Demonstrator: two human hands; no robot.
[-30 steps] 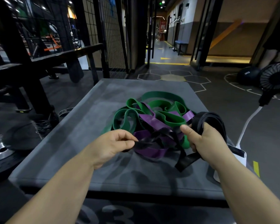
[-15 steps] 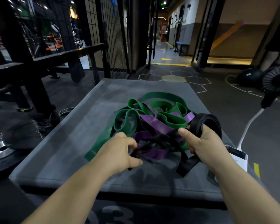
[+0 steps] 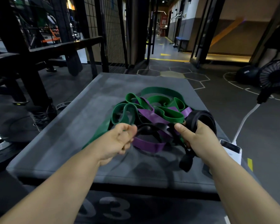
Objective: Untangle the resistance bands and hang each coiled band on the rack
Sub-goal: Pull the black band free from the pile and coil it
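- Resistance bands (image 3: 152, 113) lie in a knotted heap on the grey padded box (image 3: 63, 143) in front of me, toward its right half.
- A green band (image 3: 162, 91) makes up most of the heap, looping along its far side, and one long strand of it runs out toward the near left.
- A purple band (image 3: 149, 145) threads through the green loops and curls out at the near edge of the heap, flat on the box top.
- A black band (image 3: 202, 117) is partly gathered into a coil at the right end of the heap, and its loose strands cross over the purple one between my two hands.
- My left grip (image 3: 120, 139) is closed, thumb against curled fingers, pinching a black strand at the near left of the heap; it is blurred, so I cannot tell the finer finger placement.
- My right grip (image 3: 196, 139) is wrapped round the black coil with the thumb stretched toward the heap, and a black tail hangs below it to the box top.
- The two grips are near each other, joined by the black strands.
- A white power bank (image 3: 231, 148) sits just right of my right wrist, with a white cable (image 3: 246, 120) rising to a small black fan (image 3: 275, 73).
- A weight plate (image 3: 0, 141) lies on the floor to the left.
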